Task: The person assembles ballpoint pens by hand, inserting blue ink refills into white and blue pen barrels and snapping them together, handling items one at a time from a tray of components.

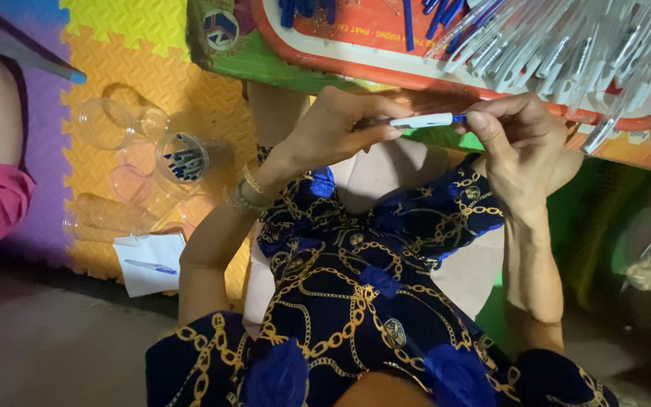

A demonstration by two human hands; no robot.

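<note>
A red-rimmed tray (318,56) at twelve o'clock carries a heap of clear plastic pen barrels (566,45) on its right side and a few loose blue pen parts (307,9) toward its left. On the foam floor mat (137,45), made of yellow, purple and orange interlocking tiles, several clear plastic jars sit at nine o'clock: one upright jar (182,160) holds a bunch of short blue pieces, while an empty jar (118,120) lies beside it at its ten o'clock. A white paper slip (151,262) with a blue pen on it rests at eight o'clock. In the middle, just under the tray's edge, both hands meet on a slim pen (427,120) with a white barrel and a blue end. The left hand (329,132) has its fingers curled tight, thumb and forefinger pinching the pen's left end. The right hand (518,143) pinches the blue right end between thumb and forefinger, its remaining fingers folded in. The pen lies level, over the person's lap in dark chain-patterned cloth.
</note>
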